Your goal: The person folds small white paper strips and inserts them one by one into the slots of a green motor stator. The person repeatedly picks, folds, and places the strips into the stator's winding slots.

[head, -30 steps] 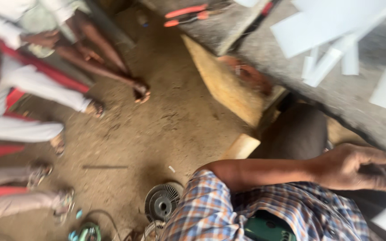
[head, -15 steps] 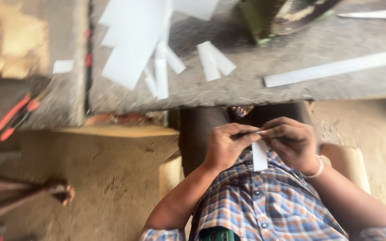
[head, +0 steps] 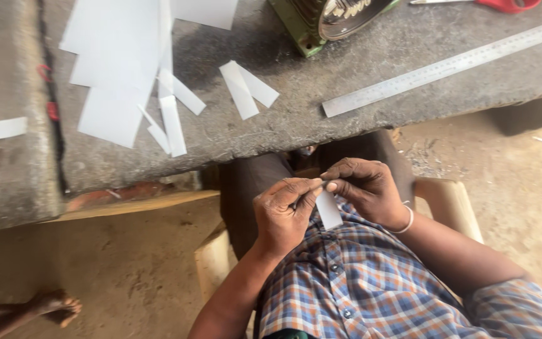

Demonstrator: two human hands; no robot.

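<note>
Both hands (head: pixel 327 201) around paper strip (head: pixel 329 210)

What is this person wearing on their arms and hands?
Both hands are bare, no gloves. The right hand has a thin pale bangle at the wrist. The left hand wears nothing. The forearms are uncovered; a checked shirt in blue, white and orange has short sleeves.

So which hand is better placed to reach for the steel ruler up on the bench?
Probably the right hand: the steel ruler lies on the bench's right side. Both hands pinch the white paper strip, and the left hand is farther off.
</note>
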